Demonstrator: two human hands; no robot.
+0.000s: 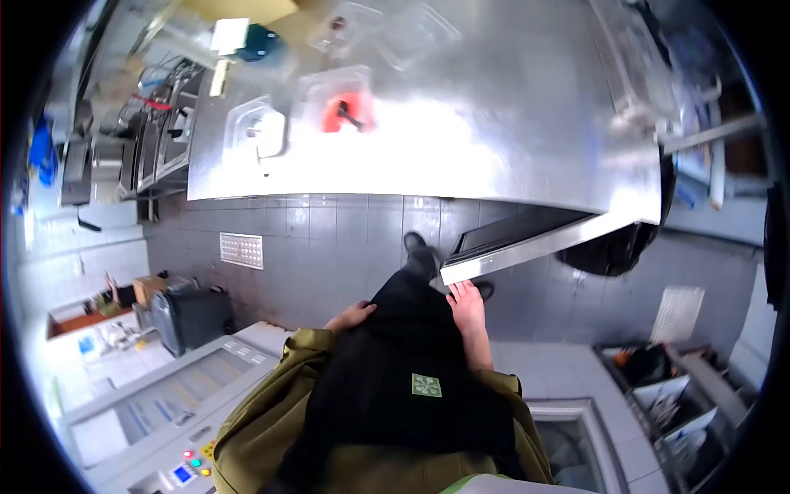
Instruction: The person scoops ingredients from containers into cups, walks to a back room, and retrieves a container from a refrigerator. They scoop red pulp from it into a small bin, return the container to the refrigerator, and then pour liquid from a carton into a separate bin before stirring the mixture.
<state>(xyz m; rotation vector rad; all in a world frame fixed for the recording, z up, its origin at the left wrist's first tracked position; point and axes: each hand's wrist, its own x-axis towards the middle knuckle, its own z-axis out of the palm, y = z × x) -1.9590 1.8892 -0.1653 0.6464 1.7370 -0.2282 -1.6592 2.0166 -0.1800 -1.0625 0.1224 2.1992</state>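
Observation:
My right hand (467,306) reaches forward with its fingers stretched out, and its fingertips touch or nearly touch the edge of an open metal door (527,249) under the steel counter (510,115). Beside my left thigh is my left hand (352,314), its fingers bent against the black apron (387,387); whether anything lies under them is hidden. On the counter stand a clear container with something red (350,111) and a dark utensil in it, and another clear container (257,132) with something white.
A dark bin (193,317) stands at the left on the tiles. Black bag material (609,249) hangs under the counter's right end. Behind me are a machine with lit buttons (183,473) and, at the lower right, boxes with items (666,403). Floor drains (241,250) lie on both sides.

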